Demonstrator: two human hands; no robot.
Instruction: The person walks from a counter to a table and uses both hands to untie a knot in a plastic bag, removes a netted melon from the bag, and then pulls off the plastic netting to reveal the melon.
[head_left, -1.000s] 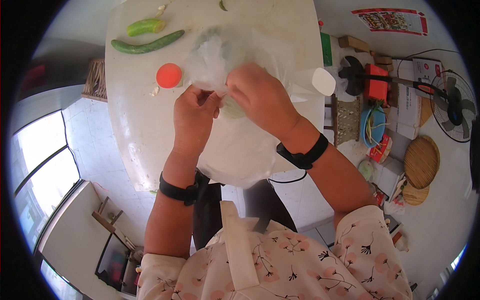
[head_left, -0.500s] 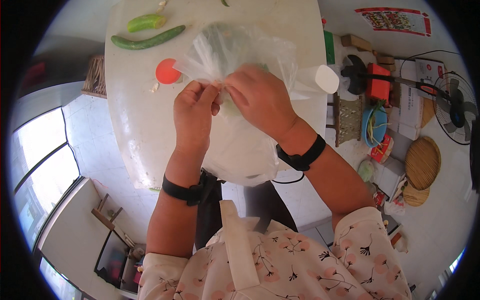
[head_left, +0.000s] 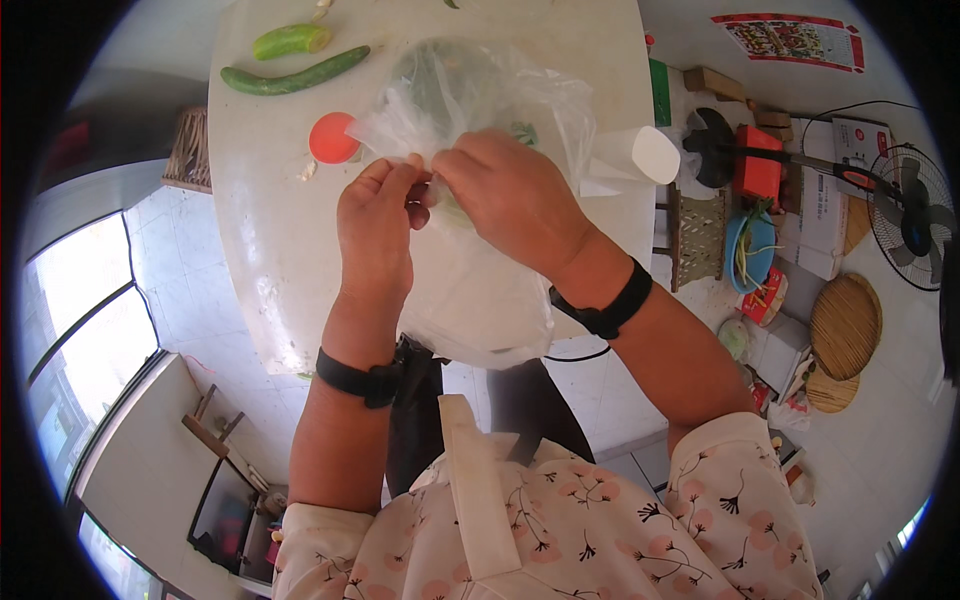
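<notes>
Both hands meet over the white table (head_left: 300, 240) at a clear plastic bag (head_left: 490, 300). My left hand (head_left: 378, 215) pinches the gathered film between thumb and fingers. Close beside it, my right hand (head_left: 515, 195) is closed on the same bag, its fingertips bent down and partly hidden. Something green shows blurred through the film in the bag's far part, and its exact kind is hard to make out. Left of the bag lies a round red lid-like piece (head_left: 334, 138). Farther off are a long green cucumber (head_left: 296, 77) and a shorter, paler green piece of vegetable (head_left: 288, 41).
A white container (head_left: 655, 156) lies at the table's right edge. Beyond it, on the floor, stand a blue basin (head_left: 748, 250) with green stalks, a red box (head_left: 757, 165), a fan (head_left: 912, 218) and a round woven tray (head_left: 845, 315). Small pale bits lie near the red piece.
My hands have drawn slightly apart, the left shifting a little left. The bag's gathered part has shifted with them, and its film has spread a little.
</notes>
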